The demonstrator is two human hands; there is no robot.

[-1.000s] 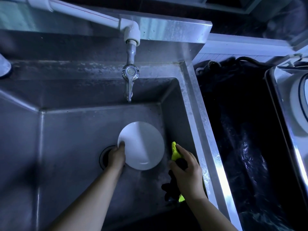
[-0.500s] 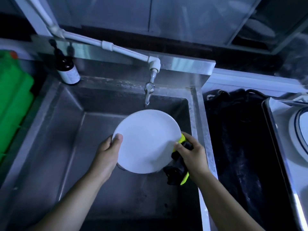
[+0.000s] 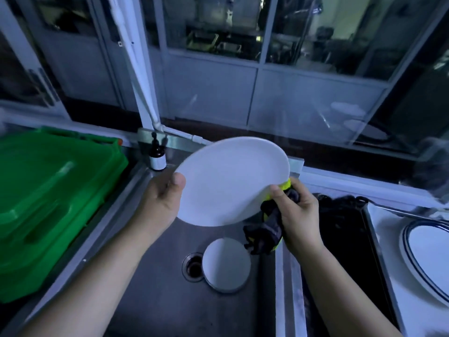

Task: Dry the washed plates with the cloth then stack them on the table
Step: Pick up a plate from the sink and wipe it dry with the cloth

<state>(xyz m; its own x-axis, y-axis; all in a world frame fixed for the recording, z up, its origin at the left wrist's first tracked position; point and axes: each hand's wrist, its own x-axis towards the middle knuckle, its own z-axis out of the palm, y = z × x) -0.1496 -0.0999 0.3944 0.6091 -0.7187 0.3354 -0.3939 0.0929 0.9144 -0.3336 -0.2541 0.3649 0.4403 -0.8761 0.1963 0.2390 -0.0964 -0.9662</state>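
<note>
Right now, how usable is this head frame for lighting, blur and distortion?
Head view: dim, bluish light; the plate is the brightest thing, with no harsh glare. Wide-angle bending curves the window frames and the sink edges. Glass reflections are smeared; both hands look fairly sharp.

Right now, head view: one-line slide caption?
Left hand holds white plate above sink; right hand presses cloth to its rim.

- No lettering is showing clearly enough to read.
- The brown bottle [image 3: 157,155], standing just left of the white plate [image 3: 230,181], is wearing a pale label, its print too small.
</note>
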